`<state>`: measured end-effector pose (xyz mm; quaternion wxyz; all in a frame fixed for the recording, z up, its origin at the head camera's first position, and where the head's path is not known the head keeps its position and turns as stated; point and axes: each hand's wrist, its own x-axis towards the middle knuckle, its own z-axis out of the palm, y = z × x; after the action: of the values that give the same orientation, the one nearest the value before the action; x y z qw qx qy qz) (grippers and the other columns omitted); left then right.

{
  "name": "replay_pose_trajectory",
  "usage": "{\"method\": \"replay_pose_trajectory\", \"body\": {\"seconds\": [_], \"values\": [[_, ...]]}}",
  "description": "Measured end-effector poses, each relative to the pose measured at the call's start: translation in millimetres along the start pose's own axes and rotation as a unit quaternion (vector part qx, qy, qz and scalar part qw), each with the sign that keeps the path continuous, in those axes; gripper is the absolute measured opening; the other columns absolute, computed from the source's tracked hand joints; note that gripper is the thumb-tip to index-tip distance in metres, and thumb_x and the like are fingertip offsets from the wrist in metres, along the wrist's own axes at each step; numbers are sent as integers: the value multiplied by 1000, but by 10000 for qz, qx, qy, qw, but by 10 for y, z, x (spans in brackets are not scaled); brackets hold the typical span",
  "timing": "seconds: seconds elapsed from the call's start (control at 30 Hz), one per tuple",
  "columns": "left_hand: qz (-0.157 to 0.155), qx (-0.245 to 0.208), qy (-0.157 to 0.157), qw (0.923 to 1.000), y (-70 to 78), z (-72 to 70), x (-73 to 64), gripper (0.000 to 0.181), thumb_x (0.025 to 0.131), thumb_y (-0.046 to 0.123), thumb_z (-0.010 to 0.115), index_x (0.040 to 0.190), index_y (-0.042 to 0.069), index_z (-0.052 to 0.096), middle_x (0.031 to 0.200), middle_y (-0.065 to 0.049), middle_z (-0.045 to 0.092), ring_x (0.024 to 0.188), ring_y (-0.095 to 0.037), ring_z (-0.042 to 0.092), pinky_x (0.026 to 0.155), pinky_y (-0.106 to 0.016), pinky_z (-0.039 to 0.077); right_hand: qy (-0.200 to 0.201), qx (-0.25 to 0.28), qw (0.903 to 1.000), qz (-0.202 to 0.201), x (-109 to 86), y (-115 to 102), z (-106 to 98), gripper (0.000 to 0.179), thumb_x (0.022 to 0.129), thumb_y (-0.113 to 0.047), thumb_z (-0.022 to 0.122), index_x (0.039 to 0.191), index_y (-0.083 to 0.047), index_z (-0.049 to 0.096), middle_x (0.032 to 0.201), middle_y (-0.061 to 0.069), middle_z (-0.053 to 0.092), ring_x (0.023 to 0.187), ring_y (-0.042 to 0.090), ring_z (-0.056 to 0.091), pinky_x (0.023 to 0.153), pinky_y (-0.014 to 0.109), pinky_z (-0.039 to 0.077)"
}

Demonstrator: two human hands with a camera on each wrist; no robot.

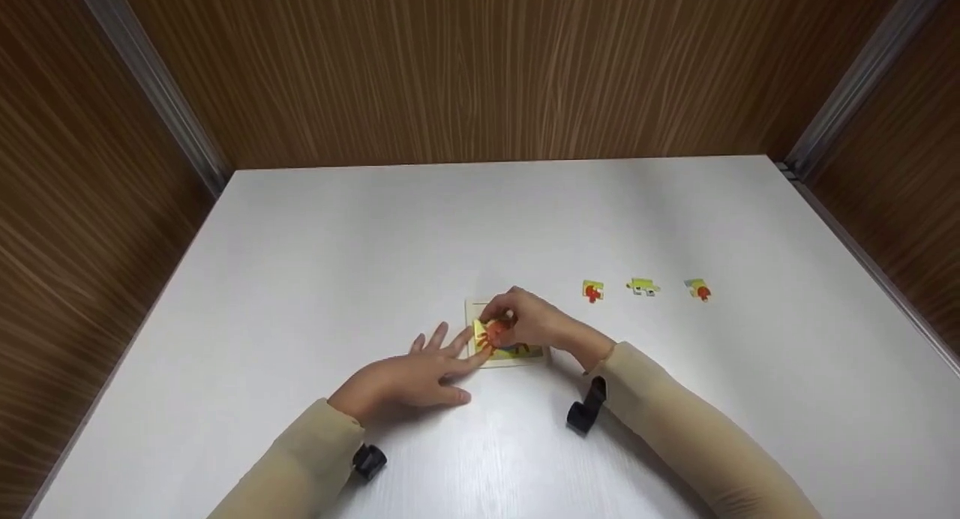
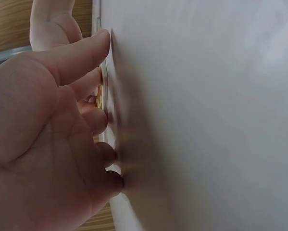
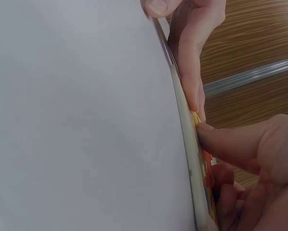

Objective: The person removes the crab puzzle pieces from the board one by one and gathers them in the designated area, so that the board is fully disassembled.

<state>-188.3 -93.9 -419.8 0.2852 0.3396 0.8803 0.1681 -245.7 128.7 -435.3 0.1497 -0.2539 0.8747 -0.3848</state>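
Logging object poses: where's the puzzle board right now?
In the head view, the puzzle board lies on the white table below image centre, left hand at its left side, right hand over it, three loose pieces off to the right.

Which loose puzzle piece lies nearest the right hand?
The leftmost, red-and-yellow jigsaw piece, is closest to the right hand; the yellow-green jigsaw piece and the yellow, red and grey-blue jigsaw piece lie farther right.

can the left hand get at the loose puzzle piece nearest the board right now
Probably not directly: the right hand, over the puzzle board, lies between the left hand and that loose puzzle piece. Going around it might work.
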Motion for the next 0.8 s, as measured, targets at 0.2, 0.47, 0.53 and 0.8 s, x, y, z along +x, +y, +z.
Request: {"method": "replay_pose_trajectory", "body": {"seconds": [0.2, 0.47, 0.53, 0.8], "values": [[47, 39, 1, 10000, 6, 5, 26, 63, 94, 43, 48, 148, 32, 18, 155, -4, -9, 136, -35, -18, 107, -53, -8, -53, 336, 9993, -169, -10, 34, -12, 31, 74, 5, 74, 100, -6, 63, 94, 6, 55, 85, 18, 51, 71, 28, 47], [77, 96, 21, 9999, 1, 5, 41, 62, 94, 43, 48, 148, 31, 19, 155, -4, -7, 136, -34, -17, 108, -53, -7, 196, 539, 9969, -543, -22, 63, -11, 36, 70, 8, 75, 97, -6, 57, 91, 10, 53, 80, 20, 48, 65, 28, 43], [80, 96, 35, 9999, 6, 6, 38, 62, 94, 42, 48, 148, 30, 20, 155, -4, -7, 136, -35, -17, 107, -53, -7, 247, 538, 9964, -610, -48, 16, -16, 36, 70, 10, 75, 97, -4, 57, 91, 14, 53, 83, 25, 48, 65, 28, 43], [78, 148, 34, 9999, 29, 6, 37, 61, 94, 41, 49, 148, 29, 22, 155, -5, -6, 137, -35, -15, 108, -53, -6, 226, 536, 9973, -444, -46, 64, -1, 35, 72, 9, 73, 99, -8, 58, 88, 11, 52, 78, 22, 49, 64, 29, 43]]}}
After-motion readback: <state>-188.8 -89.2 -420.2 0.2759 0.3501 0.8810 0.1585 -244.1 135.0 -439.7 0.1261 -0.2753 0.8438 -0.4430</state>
